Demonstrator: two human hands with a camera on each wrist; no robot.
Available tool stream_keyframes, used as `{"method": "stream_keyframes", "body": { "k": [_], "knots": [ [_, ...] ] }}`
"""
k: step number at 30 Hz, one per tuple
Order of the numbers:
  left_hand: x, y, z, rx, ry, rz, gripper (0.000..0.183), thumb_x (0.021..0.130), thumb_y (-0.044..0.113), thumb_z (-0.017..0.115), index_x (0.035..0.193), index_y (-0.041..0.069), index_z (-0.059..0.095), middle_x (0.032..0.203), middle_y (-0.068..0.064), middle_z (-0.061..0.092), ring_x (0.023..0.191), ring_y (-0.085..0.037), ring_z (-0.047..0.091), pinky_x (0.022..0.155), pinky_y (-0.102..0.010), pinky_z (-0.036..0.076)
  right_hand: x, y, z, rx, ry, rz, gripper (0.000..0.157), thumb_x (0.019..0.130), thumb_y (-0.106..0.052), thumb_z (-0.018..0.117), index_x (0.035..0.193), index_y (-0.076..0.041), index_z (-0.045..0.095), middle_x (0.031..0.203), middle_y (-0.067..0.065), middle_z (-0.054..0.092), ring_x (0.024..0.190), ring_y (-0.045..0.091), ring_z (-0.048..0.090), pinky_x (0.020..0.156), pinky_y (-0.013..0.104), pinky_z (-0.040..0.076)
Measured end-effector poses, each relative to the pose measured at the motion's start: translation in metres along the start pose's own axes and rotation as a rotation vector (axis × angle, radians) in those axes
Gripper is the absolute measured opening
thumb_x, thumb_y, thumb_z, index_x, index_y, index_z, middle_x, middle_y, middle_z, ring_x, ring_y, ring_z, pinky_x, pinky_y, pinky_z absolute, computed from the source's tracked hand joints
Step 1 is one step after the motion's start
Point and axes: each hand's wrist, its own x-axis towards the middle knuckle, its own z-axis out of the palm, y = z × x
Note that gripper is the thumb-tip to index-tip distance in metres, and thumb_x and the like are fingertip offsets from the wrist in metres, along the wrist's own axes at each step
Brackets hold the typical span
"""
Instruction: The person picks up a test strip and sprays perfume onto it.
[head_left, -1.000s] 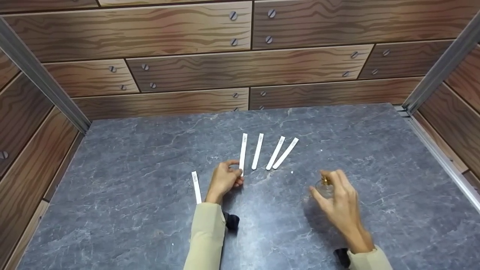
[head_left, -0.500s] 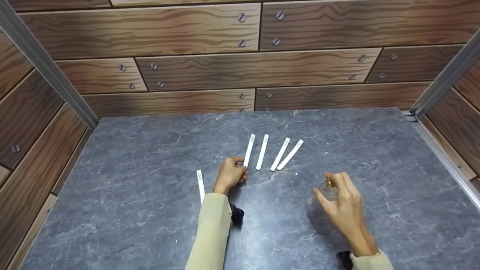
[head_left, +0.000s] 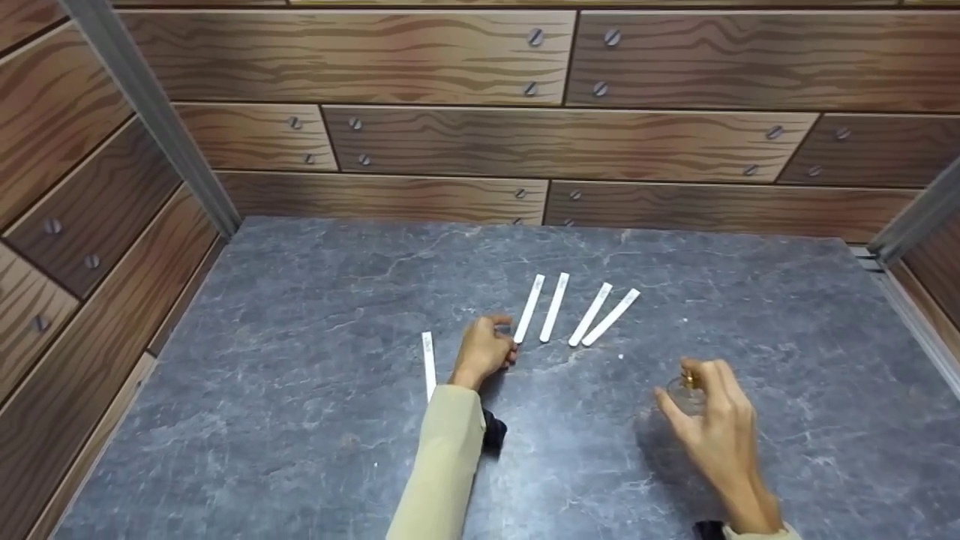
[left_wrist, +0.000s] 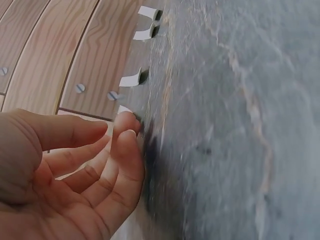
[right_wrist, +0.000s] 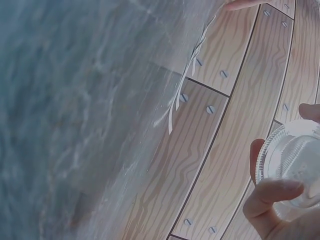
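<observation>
A row of white paper strips with small dark writing at their far ends lies on the table. My left hand (head_left: 484,351) is at the near end of the row's leftmost paper strip (head_left: 529,308). Its fingers are loosely bent, and the left wrist view shows a gap between thumb and fingers with nothing in it. Part of the strip is hidden behind a fingertip there. My right hand (head_left: 716,424) holds a clear glass perfume bottle (head_left: 684,397) with a gold-coloured top above the table. The bottle's round ribbed glass base (right_wrist: 292,162) faces the right wrist camera.
Another white strip (head_left: 428,364) lies apart on the left, its near end hidden by my left sleeve. The grey marbled table (head_left: 315,300) ends at wood-patterned walls (head_left: 420,142) behind and at the sides, with metal posts at the corners.
The row's leftmost strip has swung to a slant beside its neighbour, and my left hand has let go of it. The head view has shifted left. My right hand keeps holding the perfume bottle.
</observation>
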Motion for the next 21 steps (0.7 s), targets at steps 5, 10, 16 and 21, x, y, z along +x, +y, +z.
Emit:
{"method": "stream_keyframes", "body": {
  "k": [5, 10, 16, 21],
  "knots": [
    [-0.008, 0.000, -0.009, 0.124, 0.028, 0.073, 0.038, 0.089, -0.010, 0.058, 0.128, -0.009, 0.063, 0.076, -0.014, 0.072, 0.055, -0.010, 0.059, 0.048, -0.016, 0.046, 0.000, 0.000, 0.000, 0.001, -0.004, 0.008, 0.042, 0.065, -0.002, 0.082, 0.101, 0.006, 0.063, 0.083, 0.012, 0.060, 0.071, 0.022, 0.055, 0.065, 0.025, 0.045],
    [-0.019, 0.001, -0.023, 0.263, 0.095, 0.148, 0.038, 0.088, -0.007, 0.058, 0.125, -0.004, 0.068, 0.070, -0.004, 0.068, 0.054, -0.007, 0.051, 0.054, -0.021, 0.041, 0.000, -0.001, 0.001, 0.002, -0.013, 0.028, 0.044, 0.064, -0.001, 0.084, 0.102, 0.006, 0.063, 0.083, 0.013, 0.060, 0.072, 0.018, 0.054, 0.066, 0.020, 0.044],
    [-0.038, 0.002, -0.041, 0.317, 0.195, 0.187, 0.038, 0.086, -0.006, 0.061, 0.122, -0.003, 0.069, 0.079, -0.005, 0.070, 0.060, -0.009, 0.052, 0.059, -0.028, 0.051, -0.001, 0.001, 0.001, -0.002, -0.017, 0.044, 0.049, 0.060, 0.000, 0.086, 0.102, 0.005, 0.063, 0.085, 0.014, 0.061, 0.073, 0.021, 0.056, 0.069, 0.015, 0.044],
    [-0.058, 0.002, -0.060, 0.302, 0.275, 0.196, 0.035, 0.088, -0.005, 0.065, 0.122, -0.003, 0.069, 0.089, -0.012, 0.073, 0.065, -0.014, 0.060, 0.061, -0.032, 0.055, 0.000, 0.000, 0.002, -0.004, -0.019, 0.043, 0.047, 0.061, 0.001, 0.086, 0.102, 0.006, 0.063, 0.085, 0.014, 0.061, 0.072, 0.022, 0.056, 0.070, 0.015, 0.044]
  ]
}}
